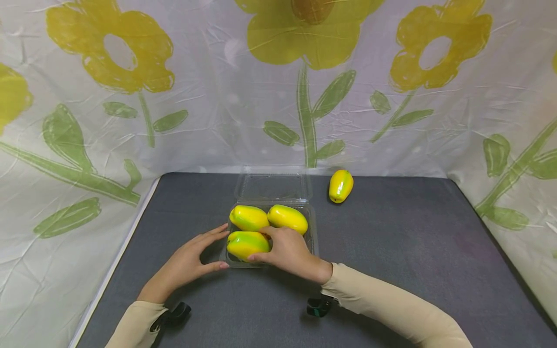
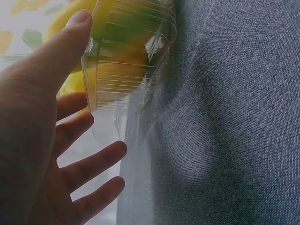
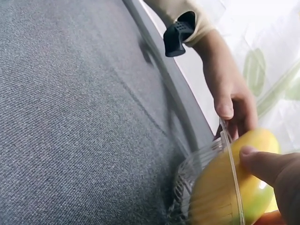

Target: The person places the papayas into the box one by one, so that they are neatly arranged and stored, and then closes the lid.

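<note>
A clear plastic clamshell box (image 1: 312, 217) lies with its lid (image 1: 275, 187) folded back. Inside are three glossy yellow-green mangoes: one at the back left (image 1: 249, 218), one at the back right (image 1: 288, 219), and a front-left mango (image 1: 247, 244). My right hand (image 1: 289, 251) holds the front-left one at its right end; its thumb (image 3: 262, 164) presses on the skin in the right wrist view. At the box's left side is my left hand (image 1: 187, 261), fingers and thumb spread around the rim. In the left wrist view, several of its fingers (image 2: 98, 164) stretch out straight.
Another mango (image 1: 341, 186) rests at the back of the dark grey tabletop (image 1: 404, 241), right of the lid. A white curtain (image 1: 209, 96) with painted yellow flowers hangs behind and at both sides. Black straps (image 1: 319, 306) sit at the wrists.
</note>
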